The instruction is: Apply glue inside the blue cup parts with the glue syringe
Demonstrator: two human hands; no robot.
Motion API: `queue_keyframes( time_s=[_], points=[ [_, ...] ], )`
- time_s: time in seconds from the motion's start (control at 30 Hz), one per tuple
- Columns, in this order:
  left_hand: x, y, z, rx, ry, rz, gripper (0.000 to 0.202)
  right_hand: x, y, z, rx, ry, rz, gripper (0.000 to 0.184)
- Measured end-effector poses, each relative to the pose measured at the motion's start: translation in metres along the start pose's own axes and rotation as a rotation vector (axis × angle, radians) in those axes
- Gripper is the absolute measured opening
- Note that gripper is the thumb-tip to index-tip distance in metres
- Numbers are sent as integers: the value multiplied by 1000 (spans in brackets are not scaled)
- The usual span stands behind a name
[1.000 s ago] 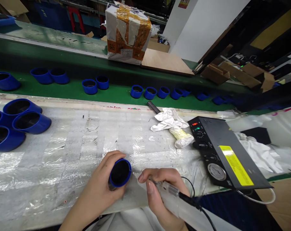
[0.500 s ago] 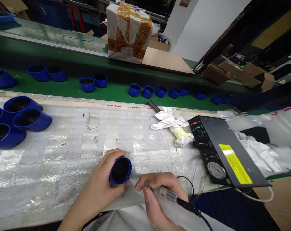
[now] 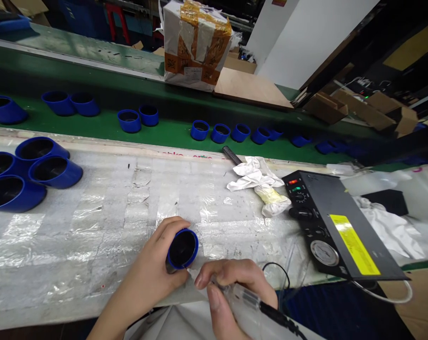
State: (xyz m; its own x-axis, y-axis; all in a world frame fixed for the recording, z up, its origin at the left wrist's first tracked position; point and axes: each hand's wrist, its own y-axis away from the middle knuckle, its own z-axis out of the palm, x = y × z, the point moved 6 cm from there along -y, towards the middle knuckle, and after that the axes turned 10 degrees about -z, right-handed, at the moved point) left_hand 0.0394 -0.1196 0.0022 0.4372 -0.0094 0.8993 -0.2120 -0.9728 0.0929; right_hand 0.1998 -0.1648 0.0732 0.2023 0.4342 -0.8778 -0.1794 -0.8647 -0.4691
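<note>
My left hand [image 3: 153,271] is wrapped round a small blue ring-shaped cap [image 3: 182,249], tilted so its dark opening faces me. My right hand [image 3: 231,288] pinches a clear pen-like tool [image 3: 247,298] with a black cable; its tip touches the lower rim of the cap. Both hands rest at the near edge of a table covered in shiny plastic film [image 3: 111,222].
A black control box [image 3: 336,224] with a yellow label, lights and a gauge lies to the right. Crumpled white cloth [image 3: 259,182] lies behind the hands. Several large blue cups [image 3: 29,170] stand at the left. Small blue caps [image 3: 214,132] line a green conveyor [image 3: 104,127]. A taped carton [image 3: 196,45] sits beyond.
My right hand and the tool have moved left, closer under the cap. The view has shifted slightly; the left hand keeps hold of the cap.
</note>
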Motion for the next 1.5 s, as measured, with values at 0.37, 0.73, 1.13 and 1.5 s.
queue_keyframes(
  time_s=[0.37, 0.73, 1.13, 1.5],
  points=[
    [7, 1, 1, 5, -1, 3, 77, 2, -1, 6, -77, -46, -17, 8],
    [13, -1, 0, -7, 24, 16, 75, 3, 0, 14, -62, -62, 20, 25],
    [13, -1, 0, 0, 25, 42, 70, 6, -7, 18, -105, -138, 35, 29],
    [10, 2, -1, 32, -4, 83, 74, 13, -13, 19, -91, -245, 46, 22]
  ],
)
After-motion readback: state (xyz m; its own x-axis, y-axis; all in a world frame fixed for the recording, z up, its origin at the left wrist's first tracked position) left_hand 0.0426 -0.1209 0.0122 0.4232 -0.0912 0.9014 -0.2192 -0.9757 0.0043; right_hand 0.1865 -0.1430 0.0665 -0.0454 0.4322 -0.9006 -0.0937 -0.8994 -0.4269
